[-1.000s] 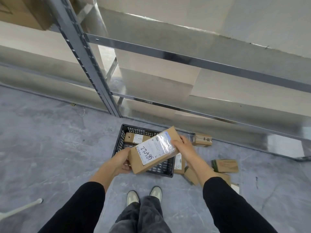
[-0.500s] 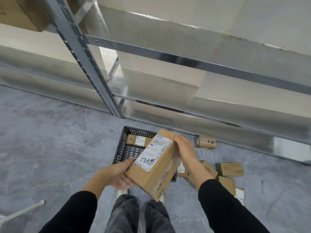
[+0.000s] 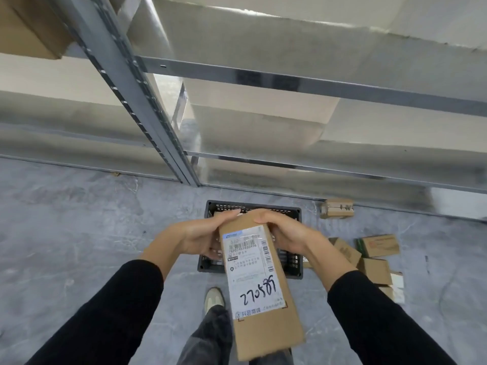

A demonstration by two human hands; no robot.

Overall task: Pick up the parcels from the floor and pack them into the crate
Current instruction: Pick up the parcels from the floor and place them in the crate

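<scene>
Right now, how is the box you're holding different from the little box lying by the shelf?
The held box is long, gripped by left hand and right hand, with a big white label. The little box is short, lies on the floor, no big white label showing. Both are brown cardboard.

The parcel [image 3: 266, 325] is plain brown cardboard. Its white label [image 3: 253, 272] carries black barcodes, a blue strip at the far end and black handwritten digits. The crate [image 3: 253, 206] is black with gridded walls. The floor [image 3: 79, 233] is mottled grey. Both sleeves [image 3: 118, 312] are black. On the right, a brown box [image 3: 380, 245] bears red print.
</scene>
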